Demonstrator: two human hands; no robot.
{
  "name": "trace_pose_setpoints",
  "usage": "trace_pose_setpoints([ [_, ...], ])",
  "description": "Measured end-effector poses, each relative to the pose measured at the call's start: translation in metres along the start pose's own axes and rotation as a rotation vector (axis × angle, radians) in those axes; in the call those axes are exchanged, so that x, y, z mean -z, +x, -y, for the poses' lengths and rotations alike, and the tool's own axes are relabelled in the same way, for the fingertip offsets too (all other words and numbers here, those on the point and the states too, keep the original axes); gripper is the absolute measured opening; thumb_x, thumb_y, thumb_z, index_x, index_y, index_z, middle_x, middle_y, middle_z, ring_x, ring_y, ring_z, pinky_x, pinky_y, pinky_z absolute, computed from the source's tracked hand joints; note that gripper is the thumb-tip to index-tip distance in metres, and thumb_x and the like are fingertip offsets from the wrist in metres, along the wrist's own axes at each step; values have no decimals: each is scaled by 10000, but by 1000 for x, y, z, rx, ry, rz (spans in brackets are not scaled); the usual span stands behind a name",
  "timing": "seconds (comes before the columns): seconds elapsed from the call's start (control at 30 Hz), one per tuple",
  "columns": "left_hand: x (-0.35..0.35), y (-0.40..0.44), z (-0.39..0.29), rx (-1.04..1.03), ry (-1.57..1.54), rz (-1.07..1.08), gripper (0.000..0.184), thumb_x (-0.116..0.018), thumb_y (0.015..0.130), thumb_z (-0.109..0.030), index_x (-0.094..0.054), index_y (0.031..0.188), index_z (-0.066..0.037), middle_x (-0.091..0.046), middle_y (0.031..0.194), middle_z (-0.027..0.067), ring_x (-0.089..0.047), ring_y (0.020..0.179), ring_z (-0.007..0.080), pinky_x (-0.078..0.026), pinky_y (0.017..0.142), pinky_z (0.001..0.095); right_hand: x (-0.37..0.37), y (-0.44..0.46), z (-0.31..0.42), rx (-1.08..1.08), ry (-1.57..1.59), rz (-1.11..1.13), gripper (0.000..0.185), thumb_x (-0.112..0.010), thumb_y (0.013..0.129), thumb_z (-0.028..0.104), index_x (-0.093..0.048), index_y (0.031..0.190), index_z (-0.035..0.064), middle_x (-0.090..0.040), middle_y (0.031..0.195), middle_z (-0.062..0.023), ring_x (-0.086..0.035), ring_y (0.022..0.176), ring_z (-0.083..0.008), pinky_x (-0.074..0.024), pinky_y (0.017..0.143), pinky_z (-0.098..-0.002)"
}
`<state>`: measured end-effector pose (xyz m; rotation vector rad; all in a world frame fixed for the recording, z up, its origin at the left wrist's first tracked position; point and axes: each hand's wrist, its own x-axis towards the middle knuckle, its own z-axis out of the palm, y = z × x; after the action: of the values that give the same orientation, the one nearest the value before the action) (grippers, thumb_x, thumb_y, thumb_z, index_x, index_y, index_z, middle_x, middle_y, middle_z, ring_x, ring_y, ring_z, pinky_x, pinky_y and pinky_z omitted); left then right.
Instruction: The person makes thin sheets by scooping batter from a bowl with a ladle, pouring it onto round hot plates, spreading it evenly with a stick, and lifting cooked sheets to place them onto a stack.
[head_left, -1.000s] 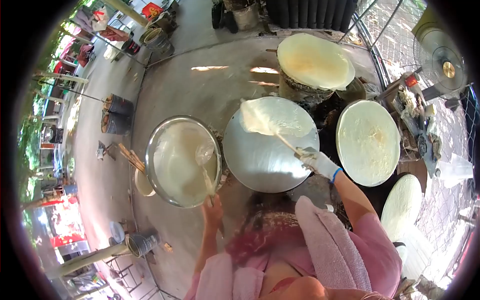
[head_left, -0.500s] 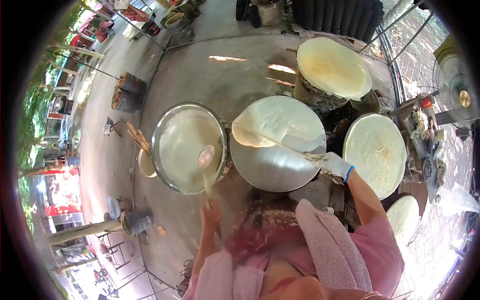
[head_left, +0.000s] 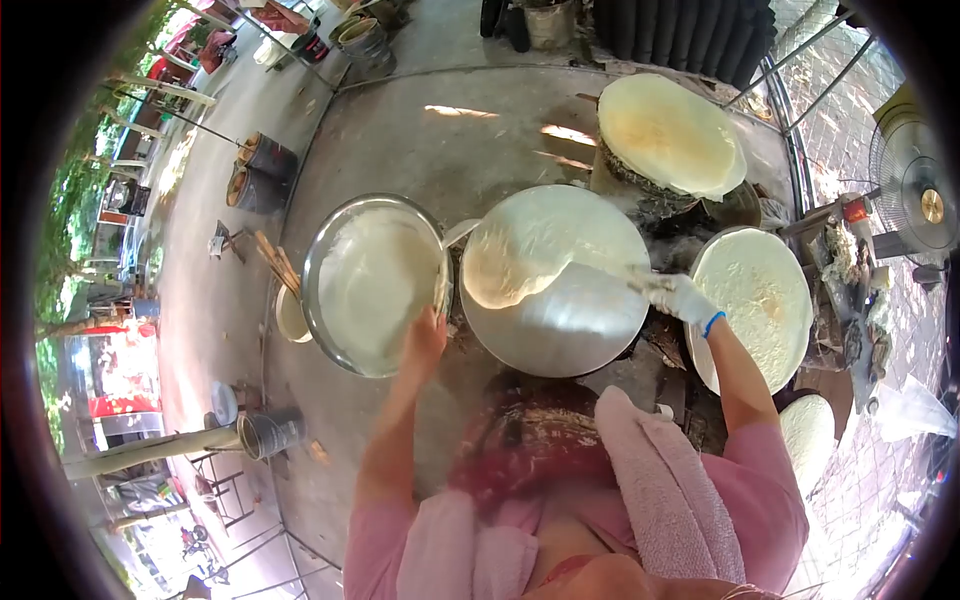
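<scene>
My left hand (head_left: 425,342) is closed around a ladle's handle at the right rim of a large steel basin (head_left: 312,318) of pale batter (head_left: 368,280). The ladle's pale head (head_left: 459,233) shows between the basin and a round griddle (head_left: 555,335). Batter (head_left: 510,262) covers the griddle's far and left part, while bare metal shows nearest me. My right hand (head_left: 685,298), in a white glove with a blue band at the wrist, grips a long-handled spreader at the griddle's right edge. The spreader's far end is blurred over the batter.
A second griddle with a pale flatbread (head_left: 755,300) stands at the right. Another large flatbread (head_left: 670,135) lies on a stand behind it. A fan (head_left: 930,205) is at far right, wooden sticks (head_left: 277,262) left of the basin, and a bucket (head_left: 270,432) further left.
My left hand has moved forward, and the ladle has gone from above the basin to the gap beside the griddle. The right hand has shifted slightly right and forward; the batter covers more of the griddle.
</scene>
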<state>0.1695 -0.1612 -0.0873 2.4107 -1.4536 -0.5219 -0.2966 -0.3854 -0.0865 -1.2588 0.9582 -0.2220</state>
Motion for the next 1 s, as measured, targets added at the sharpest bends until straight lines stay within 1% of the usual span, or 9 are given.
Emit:
trace_pose_setpoints([
  [0.07,-4,6,-5,-234,103,-99,274,-561,960,-272,-544,976,1,-623,730,255,-631,626,441,-480,557,500,-4,26,-16,-28,56,-13,402,-685,910,148,-624,1297,61,-667,933,52,-469,637,-33,-407,571,-184],
  [0.17,7,-13,-6,-222,408,25,232,-553,961,-254,-544,955,-23,-629,725,258,-637,622,423,-491,560,501,-25,44,-16,-198,144,207,329,-686,897,119,-667,1208,13,-620,841,65,-460,625,-39,-389,551,-194],
  [0.33,29,-81,3,-73,202,240,186,-512,963,-218,-533,945,-34,-631,761,276,-631,732,438,-502,673,539,-52,-20,-14,-353,11,219,351,-717,869,193,-691,1201,85,-518,648,53,-420,522,-43,-299,434,-223],
  [0.47,-27,-120,81,-777,633,205,192,-512,957,-215,-588,905,-47,-630,813,271,-640,801,389,-484,731,512,-93,-116,19,-415,133,46,413,-722,867,167,-651,1266,90,-578,705,40,-470,551,-36,-349,460,-202],
  [0.53,-1,-136,13,-81,82,534,199,-527,949,-219,-623,881,-59,-630,796,238,-644,781,342,-488,704,481,-140,-131,-52,-282,703,-24,494,-713,890,202,-568,1346,82,-645,940,27,-523,656,-40,-449,587,-182],
  [0.63,41,-111,9,-208,-249,682,374,-544,914,-210,-560,1258,-66,-652,947,270,-646,865,426,-525,809,445,-239,-118,-49,-195,991,-94,375,-654,935,255,-605,1256,67,-653,914,13,-514,609,-59,-454,558,-199],
  [0.8,90,-82,77,-475,-292,107,243,-596,901,-178,-609,1085,-19,-619,794,208,-632,773,349,-506,662,401,-377,-21,15,-180,940,-156,252,-587,968,304,-658,1123,117,-601,710,5,-511,554,-70,-421,438,-225],
  [0.93,128,-69,128,-832,6,-419,159,-620,896,-138,-583,925,14,-554,691,142,-542,648,228,-458,600,358,-457,72,-16,-295,172,-689,394,-559,945,424,-661,1094,73,-667,789,-146,-654,708,-257,-511,652,-383],
  [1.0,130,-74,163,-672,-162,-253,165,-643,829,-37,-608,991,-23,-557,811,111,-545,632,206,-438,534,322,-459,50,-13,-334,-3,-851,430,-514,950,453,-647,1108,75,-678,934,-226,-643,910,-412,-495,806,-448],
])
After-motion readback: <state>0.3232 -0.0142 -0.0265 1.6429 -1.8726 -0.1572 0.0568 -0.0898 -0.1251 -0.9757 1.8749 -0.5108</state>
